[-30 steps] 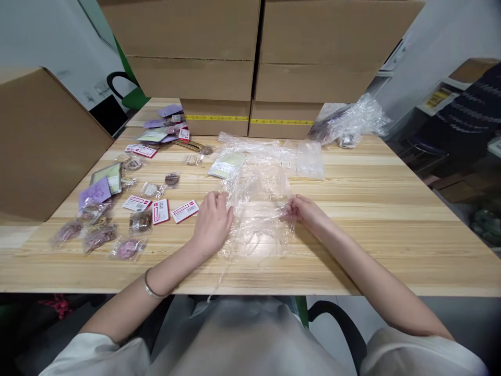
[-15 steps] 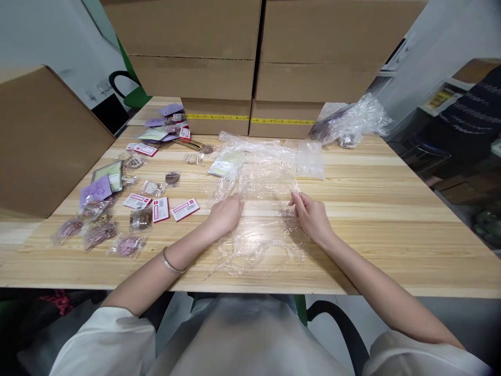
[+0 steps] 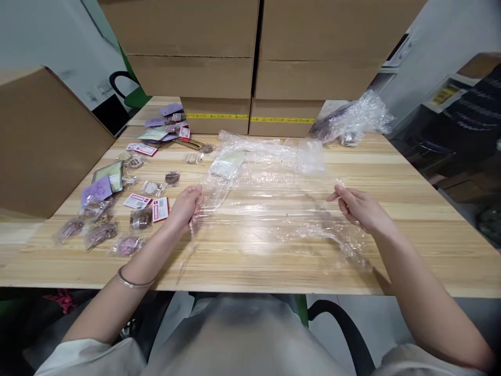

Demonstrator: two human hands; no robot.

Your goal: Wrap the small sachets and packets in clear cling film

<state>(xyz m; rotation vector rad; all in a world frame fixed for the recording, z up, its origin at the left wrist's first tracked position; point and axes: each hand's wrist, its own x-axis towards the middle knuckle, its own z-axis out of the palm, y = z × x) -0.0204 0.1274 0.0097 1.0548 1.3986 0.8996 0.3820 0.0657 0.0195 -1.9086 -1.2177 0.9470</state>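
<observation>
A sheet of clear plastic film is stretched between my two hands, just above the wooden table. My left hand is closed on its left edge, close to the red-edged labels. At the other side my right hand pinches the film's right edge, with the forefinger pointing inward. The near edge of the film sags in loose folds toward me. Behind the film, a pale green packet lies partly covered by it, and a small clear bag lies to the right.
Cardboard boxes stand along the back, and another box is at the left. Several small bagged items, purple packets and labels are spread over the table's left. Crumpled plastic bags lie at the back right.
My hands have moved apart, left hand leftward and right hand rightward, pulling the bunched film wide and flatter. The left hand now hides one label.
</observation>
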